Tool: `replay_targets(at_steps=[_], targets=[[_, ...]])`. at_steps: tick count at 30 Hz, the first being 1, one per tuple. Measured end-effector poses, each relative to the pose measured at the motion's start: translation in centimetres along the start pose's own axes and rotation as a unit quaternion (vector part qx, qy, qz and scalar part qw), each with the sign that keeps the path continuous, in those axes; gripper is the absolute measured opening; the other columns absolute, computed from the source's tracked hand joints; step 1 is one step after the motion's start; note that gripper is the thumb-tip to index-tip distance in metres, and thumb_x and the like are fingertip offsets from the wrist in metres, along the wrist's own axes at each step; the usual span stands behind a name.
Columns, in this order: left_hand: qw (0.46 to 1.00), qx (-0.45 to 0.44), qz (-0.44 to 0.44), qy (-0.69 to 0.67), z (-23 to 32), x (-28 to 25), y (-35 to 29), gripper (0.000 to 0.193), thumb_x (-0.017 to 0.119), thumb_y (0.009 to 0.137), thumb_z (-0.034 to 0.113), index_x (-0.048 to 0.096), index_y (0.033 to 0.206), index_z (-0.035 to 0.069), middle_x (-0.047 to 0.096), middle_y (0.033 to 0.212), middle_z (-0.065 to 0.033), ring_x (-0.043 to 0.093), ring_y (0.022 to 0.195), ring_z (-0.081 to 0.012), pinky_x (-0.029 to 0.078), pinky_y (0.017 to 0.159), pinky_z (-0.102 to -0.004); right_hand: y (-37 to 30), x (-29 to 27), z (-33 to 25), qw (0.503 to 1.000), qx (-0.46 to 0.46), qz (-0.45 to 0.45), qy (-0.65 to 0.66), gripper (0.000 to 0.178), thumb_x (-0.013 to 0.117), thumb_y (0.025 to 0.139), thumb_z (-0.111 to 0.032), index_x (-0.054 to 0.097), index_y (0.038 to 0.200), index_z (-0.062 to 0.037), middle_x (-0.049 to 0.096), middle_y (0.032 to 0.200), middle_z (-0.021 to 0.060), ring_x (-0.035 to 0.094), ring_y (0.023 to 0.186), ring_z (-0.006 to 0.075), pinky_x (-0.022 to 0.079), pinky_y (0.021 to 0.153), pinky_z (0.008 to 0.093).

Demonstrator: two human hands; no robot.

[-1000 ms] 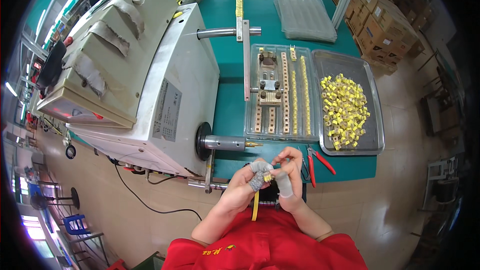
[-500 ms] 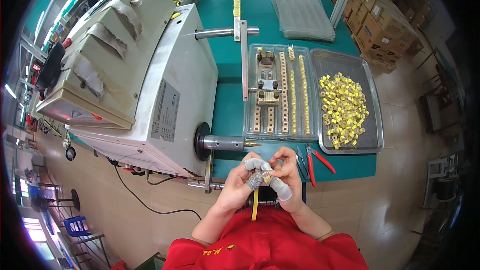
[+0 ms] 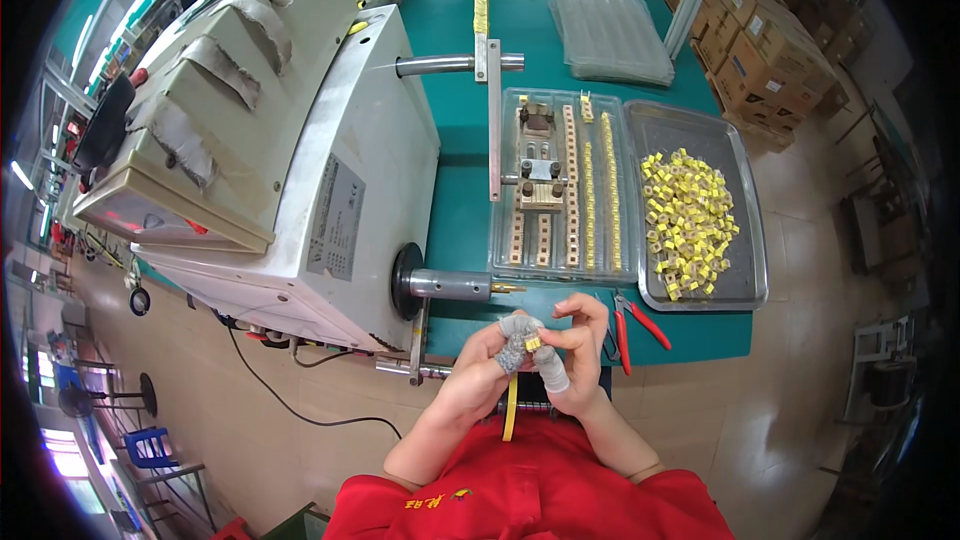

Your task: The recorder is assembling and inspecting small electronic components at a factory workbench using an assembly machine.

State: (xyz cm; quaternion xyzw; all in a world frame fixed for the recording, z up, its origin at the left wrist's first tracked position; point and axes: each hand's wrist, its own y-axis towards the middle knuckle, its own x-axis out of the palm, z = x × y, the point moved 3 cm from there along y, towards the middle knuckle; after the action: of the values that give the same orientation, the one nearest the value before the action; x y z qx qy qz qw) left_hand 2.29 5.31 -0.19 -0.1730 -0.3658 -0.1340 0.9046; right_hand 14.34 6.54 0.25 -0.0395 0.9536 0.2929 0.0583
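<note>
A small coil bobbin (image 3: pixel 532 344) with yellow tape on it sits between my hands, close to my body. My left hand (image 3: pixel 478 364) pinches it with thumb and fingers that wear grey wraps. Against its other side rests my right hand (image 3: pixel 578 352), thumb at the bobbin, with a pale wrap on one digit and the index finger raised and bent. A strip of yellow tape (image 3: pixel 511 405) hangs just below the bobbin. Ahead of my hands, a winding machine's spindle (image 3: pixel 450 285) ends in thin brass-coloured pins. The fingers partly hide the bobbin.
The white machine (image 3: pixel 370 150) stands at left. A clear tray (image 3: pixel 627 260) holds rows of bobbins and a metal fixture. Right of it is a metal tray (image 3: pixel 750 230) with many yellow coils. Red-handled cutters (image 3: pixel 623 335) lie near the table edge; plastic trays (image 3: pixel 612 35) are stacked behind.
My right index finger has lifted away from the bobbin, and the right hand has turned slightly. The bobbin remains between my hands, now more visible.
</note>
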Motion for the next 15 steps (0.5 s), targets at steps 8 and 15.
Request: replay_targets(at_steps=[8,15], targets=[[0.999,-0.02,0.03,-0.009,-0.59,-0.21,-0.04,0.029,0.057,0.083,0.017,0.048,0.108,0.004,0.053,0.098,0.0012,0.051,0.088,-0.0073,0.041,0.076,-0.022,0.02,-0.39,0.32,0.999,0.0,0.024,-0.046,0.018,0.06,0.082,-0.021,0.054,0.087,-0.005,0.039,0.102,0.0129,0.041,0.093,0.021,0.034,0.085,0.0335],[0.998,-0.016,0.02,-0.052,-0.51,-0.6,-0.09,0.027,0.057,0.082,0.013,0.048,0.106,0.003,0.053,0.095,-0.0012,0.051,0.086,-0.0086,0.041,0.077,-0.0228,0.65,-0.48,0.36,0.998,0.034,-0.024,0.044,0.023,0.07,0.07,-0.011,0.056,0.087,-0.0057,0.042,0.105,0.014,0.044,0.092,0.0237,0.038,0.081,0.0329]])
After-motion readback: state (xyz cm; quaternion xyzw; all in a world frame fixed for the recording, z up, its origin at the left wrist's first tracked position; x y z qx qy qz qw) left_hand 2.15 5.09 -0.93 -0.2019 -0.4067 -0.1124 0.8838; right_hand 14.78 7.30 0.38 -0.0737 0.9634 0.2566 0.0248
